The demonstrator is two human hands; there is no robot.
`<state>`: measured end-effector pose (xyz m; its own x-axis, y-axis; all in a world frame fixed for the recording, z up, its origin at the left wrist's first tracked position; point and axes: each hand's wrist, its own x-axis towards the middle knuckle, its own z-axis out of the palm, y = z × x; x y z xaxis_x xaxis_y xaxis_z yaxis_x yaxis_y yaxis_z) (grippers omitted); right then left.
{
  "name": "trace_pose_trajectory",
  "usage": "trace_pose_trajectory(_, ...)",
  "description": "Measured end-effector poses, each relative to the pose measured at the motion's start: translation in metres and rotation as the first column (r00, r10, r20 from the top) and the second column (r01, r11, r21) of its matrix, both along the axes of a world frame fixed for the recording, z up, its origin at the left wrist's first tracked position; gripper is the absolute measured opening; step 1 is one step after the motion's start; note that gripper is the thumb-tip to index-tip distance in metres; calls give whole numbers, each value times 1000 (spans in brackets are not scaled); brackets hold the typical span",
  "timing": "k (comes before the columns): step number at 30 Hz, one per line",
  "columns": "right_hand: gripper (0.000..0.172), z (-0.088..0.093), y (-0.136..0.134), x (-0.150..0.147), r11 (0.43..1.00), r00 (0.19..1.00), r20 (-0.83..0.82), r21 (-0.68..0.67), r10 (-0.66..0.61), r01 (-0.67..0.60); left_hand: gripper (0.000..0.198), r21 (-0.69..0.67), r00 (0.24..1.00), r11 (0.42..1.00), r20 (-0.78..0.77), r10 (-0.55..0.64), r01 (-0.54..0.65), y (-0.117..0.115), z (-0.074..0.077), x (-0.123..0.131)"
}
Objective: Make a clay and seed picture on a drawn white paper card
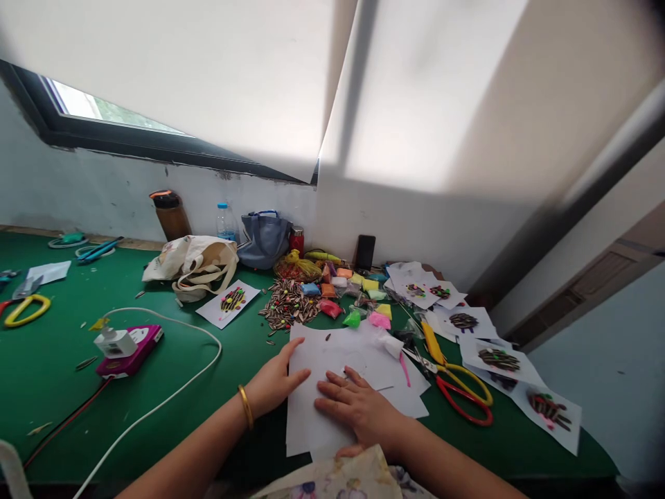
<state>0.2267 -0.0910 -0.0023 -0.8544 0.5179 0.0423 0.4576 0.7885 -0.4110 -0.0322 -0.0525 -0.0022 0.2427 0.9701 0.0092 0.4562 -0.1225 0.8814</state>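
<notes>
White paper sheets lie in a loose stack on the green table in front of me. My left hand, a gold bangle at its wrist, rests at the stack's left edge with thumb and fingers apart. Flat on the paper, fingers spread, is my right hand. A single dark seed sits near the top of the sheets. Beside the right edge lie scissors with red and yellow handles, and a thin pink strip rests on the paper.
Behind the paper are a pile of striped seeds and coloured clay packets. Seed-decorated sheets line the right side. A cloth bag, a blue bag and a phone stand further back. A purple power strip trails a white cable leftward.
</notes>
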Motion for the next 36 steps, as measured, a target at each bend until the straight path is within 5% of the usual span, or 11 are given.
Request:
trace_pose_trajectory(5,77,3,1,-1,1000,998,57,-16,27,-26,60,-80,980,992,167,109,-97,66,5,-6)
trace_pose_trajectory(9,76,2,4,-4,999,994,99,-3,44,-44,49,-33,984,991,116,134,-132,97,11,-1)
trace_pose_trajectory(11,74,-1,5,-5,999,994,101,29,39,-42,33,58,992,990,42,122,-125,97,12,8)
trace_pose_trajectory(14,76,-4,5,-7,997,994,100,59,34,-40,17,416,923,906,-374,91,79,87,9,33)
trace_pose_trajectory(17,76,-6,5,-7,995,994,100,86,36,-45,14,454,793,837,-607,38,307,81,6,57)
trace_pose_trajectory(19,73,-7,5,-7,994,994,103,99,36,-46,13,452,719,816,-692,67,359,85,6,63)
trace_pose_trajectory(27,74,-1,4,-16,999,997,82,44,-11,7,22,459,689,822,-716,117,337,106,16,33)
trace_pose_trajectory(36,71,17,7,-44,989,992,16,87,-122,120,26,418,642,843,-758,118,338,110,5,52)
